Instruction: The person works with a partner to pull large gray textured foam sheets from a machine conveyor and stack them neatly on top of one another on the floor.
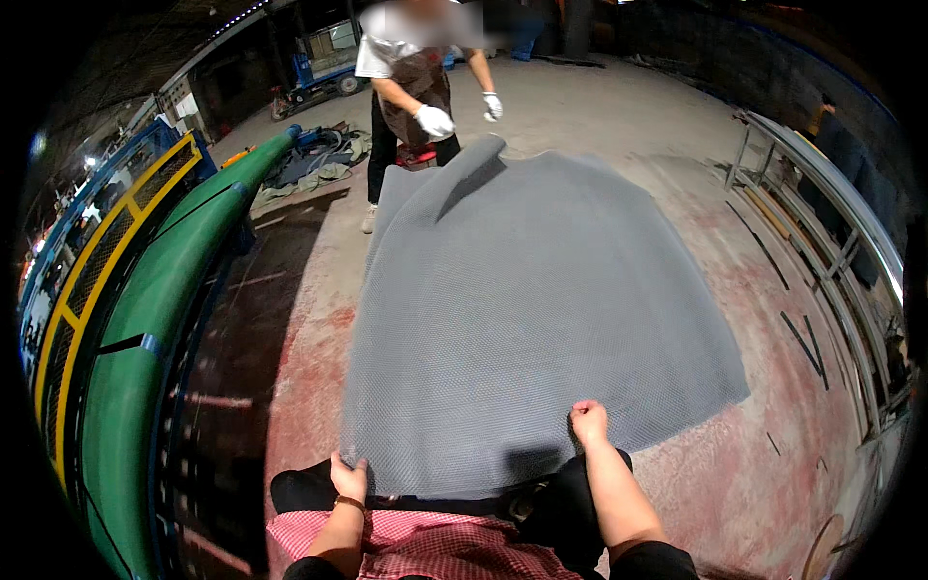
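A large grey mesh sheet stretches away from me, and its far left corner curls up into a fold. At the sheet's near left corner, my left hand grips the edge, thumb on top. My right hand is closed over the near right part of the sheet, its fingers curled in. Whether it pinches the mesh or something small cannot be made out. A dark shadow falls on the mesh between my hands.
Beyond the sheet stands a person in white gloves and a brown apron. A long green roll lies on a machine with a yellow frame at left. A metal rack is at right, with dark strips on the floor.
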### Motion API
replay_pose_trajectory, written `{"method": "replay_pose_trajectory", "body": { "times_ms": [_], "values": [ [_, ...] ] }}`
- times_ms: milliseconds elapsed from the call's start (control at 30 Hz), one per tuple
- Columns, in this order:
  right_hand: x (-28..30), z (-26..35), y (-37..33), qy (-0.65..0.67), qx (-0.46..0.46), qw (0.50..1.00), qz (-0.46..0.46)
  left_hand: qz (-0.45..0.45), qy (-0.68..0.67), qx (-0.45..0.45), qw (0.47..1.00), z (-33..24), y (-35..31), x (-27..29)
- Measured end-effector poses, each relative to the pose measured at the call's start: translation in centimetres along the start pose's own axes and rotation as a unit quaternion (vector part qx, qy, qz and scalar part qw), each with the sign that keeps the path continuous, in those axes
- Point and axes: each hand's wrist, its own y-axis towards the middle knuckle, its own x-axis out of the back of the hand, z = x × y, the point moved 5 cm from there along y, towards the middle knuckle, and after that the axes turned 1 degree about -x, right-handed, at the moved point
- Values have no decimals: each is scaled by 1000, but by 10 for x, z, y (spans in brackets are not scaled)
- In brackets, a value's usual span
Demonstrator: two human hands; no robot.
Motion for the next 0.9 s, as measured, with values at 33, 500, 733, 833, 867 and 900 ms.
{"method": "replay_pose_trajectory", "body": {
  "times_ms": [33,500,733,833,867,900],
  "values": [
    [3,10,-3,24,-23,999,20,23,-8,34,999,9,3,5],
    [4,15,-1,0,-48,999,18,187,84,-417,885,-144,-43,-51],
    [3,18,0,-70,-69,995,14,143,55,-343,927,-128,-34,-40],
    [1,18,2,-72,-87,993,20,76,91,-330,937,-108,-28,-23],
    [2,17,2,-81,-87,993,16,74,82,-314,943,-109,-28,-20],
    [4,17,1,-84,-79,993,2,88,82,-280,952,-109,-28,-20]
  ]
}}
